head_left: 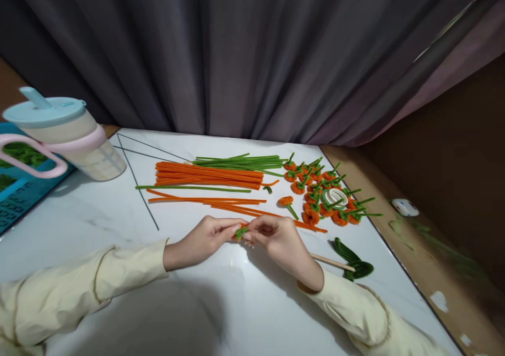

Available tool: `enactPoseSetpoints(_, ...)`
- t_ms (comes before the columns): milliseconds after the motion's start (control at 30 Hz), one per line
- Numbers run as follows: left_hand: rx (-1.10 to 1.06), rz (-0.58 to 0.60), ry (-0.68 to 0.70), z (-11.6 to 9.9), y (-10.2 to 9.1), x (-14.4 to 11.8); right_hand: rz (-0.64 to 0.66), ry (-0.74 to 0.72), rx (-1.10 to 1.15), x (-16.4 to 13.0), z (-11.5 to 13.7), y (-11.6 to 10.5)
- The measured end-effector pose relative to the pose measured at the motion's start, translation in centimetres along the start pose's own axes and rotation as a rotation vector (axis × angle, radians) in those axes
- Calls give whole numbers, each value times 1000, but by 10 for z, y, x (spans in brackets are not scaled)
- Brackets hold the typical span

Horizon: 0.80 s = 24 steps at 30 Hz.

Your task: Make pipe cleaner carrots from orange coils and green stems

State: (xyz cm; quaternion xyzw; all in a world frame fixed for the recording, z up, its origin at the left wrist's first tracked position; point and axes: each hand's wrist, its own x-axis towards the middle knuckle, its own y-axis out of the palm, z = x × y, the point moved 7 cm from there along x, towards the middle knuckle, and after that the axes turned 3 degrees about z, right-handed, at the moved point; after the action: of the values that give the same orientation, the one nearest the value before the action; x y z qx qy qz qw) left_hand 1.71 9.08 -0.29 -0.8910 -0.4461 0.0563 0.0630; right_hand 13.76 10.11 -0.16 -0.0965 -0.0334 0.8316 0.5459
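Head view.
- Left hand (205, 238): fingertips pinched on a small orange-and-green piece (239, 233), low over the near middle of the table (98, 224).
- Right hand (276, 238): fingertips closed on the same piece from the other side, touching the left fingers.
- Orange stems (209, 175): bundle lying flat, behind the hands; a few looser ones just nearer.
- Green stems (240, 162): bundle behind the orange one; one single green stem in front of it.
- Finished pieces (323, 193): heap of orange coils with green stalks, right of the bundles; one lies apart, nearer the hands.
- White ring (335, 196): in the heap.
- Stick (331, 262): beside the right wrist, touching green loops (353, 261).
- Cup (65, 135): far left, blue lid, pink handle.
- Curtain (252, 56): behind table.
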Motion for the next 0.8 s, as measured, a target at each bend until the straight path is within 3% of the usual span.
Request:
enactPoseSetpoints(233, 166, -45, 1, 2, -3, -3, 16, 130, 138, 3, -10, 0)
enactPoseSetpoints(400, 189, -101, -51, 6, -6, -3, 20, 79, 142, 5, -12, 0)
enactPoseSetpoints(600, 161, -188, -121, 9, -9, -2, -25, -125, -254, -1, 9, -1)
enactPoseSetpoints(800, 218, -189, -100, 9, -6, -2, 41, -158, -531, -5, 17, 11)
